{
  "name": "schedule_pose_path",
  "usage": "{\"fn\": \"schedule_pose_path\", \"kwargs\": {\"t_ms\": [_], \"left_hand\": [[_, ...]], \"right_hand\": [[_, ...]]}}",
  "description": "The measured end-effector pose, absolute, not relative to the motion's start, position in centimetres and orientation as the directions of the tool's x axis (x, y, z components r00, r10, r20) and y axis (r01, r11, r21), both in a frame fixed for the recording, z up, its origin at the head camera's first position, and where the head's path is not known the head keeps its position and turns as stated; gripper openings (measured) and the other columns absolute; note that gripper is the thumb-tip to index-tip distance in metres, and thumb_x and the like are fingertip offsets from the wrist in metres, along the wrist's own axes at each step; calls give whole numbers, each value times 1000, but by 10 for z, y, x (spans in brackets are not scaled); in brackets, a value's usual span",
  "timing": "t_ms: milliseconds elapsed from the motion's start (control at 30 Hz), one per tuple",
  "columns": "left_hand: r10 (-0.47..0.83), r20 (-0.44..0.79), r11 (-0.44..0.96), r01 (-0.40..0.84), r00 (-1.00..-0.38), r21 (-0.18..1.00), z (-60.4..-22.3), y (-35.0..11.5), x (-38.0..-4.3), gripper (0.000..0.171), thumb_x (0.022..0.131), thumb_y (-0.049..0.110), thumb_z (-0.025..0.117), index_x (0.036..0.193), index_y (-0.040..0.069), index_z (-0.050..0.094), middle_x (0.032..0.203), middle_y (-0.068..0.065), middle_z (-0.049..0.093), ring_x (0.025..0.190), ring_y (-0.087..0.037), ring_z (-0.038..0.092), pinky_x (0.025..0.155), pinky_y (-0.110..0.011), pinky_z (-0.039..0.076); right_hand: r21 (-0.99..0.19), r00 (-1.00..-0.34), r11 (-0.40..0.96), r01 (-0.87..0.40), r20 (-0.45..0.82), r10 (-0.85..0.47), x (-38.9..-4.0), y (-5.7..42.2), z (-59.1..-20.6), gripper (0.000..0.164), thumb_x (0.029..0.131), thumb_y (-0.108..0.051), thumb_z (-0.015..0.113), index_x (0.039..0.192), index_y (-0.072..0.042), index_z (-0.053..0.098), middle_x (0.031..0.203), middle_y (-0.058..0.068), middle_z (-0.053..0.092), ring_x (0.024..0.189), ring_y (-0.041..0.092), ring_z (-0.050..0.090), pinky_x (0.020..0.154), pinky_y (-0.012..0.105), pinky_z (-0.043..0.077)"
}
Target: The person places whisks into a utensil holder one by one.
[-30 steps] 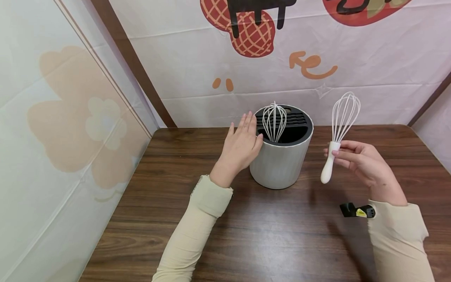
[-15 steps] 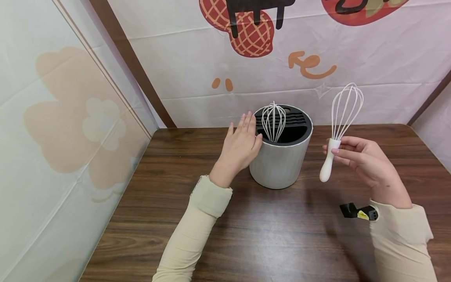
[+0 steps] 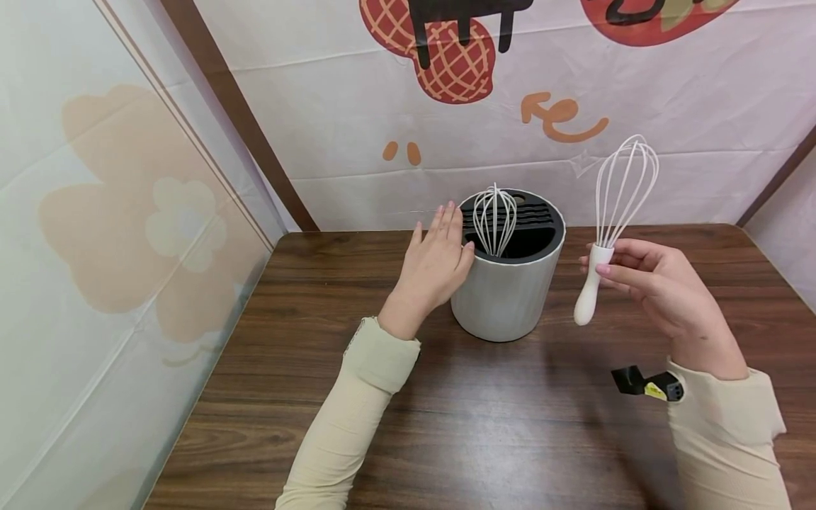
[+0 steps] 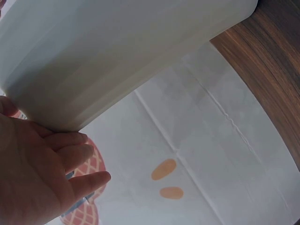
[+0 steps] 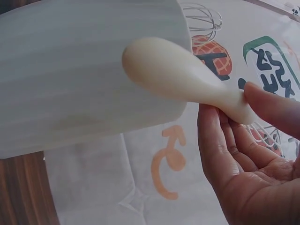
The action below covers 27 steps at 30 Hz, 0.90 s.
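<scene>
A white whisk [image 3: 593, 283] is pinched near the top of its handle by my right hand [image 3: 663, 297], its wires pointing up and the handle end hanging lower left. In the right wrist view the bulbous whisk handle [image 5: 164, 68] lies in front of the holder, thumb on one side and fingers on the other. My left hand [image 3: 430, 269] rests with straight fingers against the left rim of a light grey utensil holder [image 3: 503, 304] with a black slotted top. A second whisk [image 3: 495, 219] stands in the holder's front opening, wires up, its handle hidden inside.
The holder stands on a dark wood-grain table [image 3: 446, 432] close to its back edge. A printed white cloth [image 3: 331, 106] hangs right behind, and another covers the left side. A small black device [image 3: 647, 382] sits at the right sleeve cuff.
My right hand has raised the whisk slightly and brought it a little left, toward the holder. The left hand, the holder and the whisk in it have stayed put.
</scene>
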<state>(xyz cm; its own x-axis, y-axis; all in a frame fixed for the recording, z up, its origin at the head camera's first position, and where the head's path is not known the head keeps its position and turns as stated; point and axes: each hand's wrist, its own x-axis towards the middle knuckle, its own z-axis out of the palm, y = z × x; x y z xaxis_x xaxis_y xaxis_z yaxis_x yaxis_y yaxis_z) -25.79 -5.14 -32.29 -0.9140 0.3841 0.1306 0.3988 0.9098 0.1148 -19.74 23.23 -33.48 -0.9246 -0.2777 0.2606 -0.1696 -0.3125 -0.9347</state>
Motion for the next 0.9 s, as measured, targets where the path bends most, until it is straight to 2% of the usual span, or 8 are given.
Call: {"fn": "schedule_pose_path", "kwargs": {"t_ms": [233, 533, 900], "left_hand": [[387, 133, 908, 402, -913, 121, -324, -52, -258, 59, 102, 35, 24, 151, 2, 16, 157, -9, 11, 144, -20, 8, 115, -45, 7], [389, 135, 906, 405, -911, 121, -324, -51, -259, 59, 102, 34, 24, 151, 2, 16, 157, -9, 11, 144, -20, 8, 114, -45, 8], [389, 139, 905, 406, -911, 131, -324, -51, -258, 58, 102, 34, 25, 150, 2, 16, 157, -9, 11, 144, -19, 7, 114, -45, 8]], "right_hand": [[-952, -934, -231, -200, 256, -248, -194, 227, -330, 30, 87, 17, 51, 103, 0, 69, 94, 8, 72, 88, 13, 68, 78, 22, 52], [-960, -943, -159, -230, 261, -208, -189, 220, -322, 22, 86, 13, 58, 104, 5, 66, 96, 9, 72, 89, 13, 68, 75, 23, 53], [-962, -946, -136, -238, 261, -190, -187, 212, -314, 24, 85, 12, 60, 106, 2, 68, 95, 5, 72, 90, 13, 67, 76, 21, 51]]}}
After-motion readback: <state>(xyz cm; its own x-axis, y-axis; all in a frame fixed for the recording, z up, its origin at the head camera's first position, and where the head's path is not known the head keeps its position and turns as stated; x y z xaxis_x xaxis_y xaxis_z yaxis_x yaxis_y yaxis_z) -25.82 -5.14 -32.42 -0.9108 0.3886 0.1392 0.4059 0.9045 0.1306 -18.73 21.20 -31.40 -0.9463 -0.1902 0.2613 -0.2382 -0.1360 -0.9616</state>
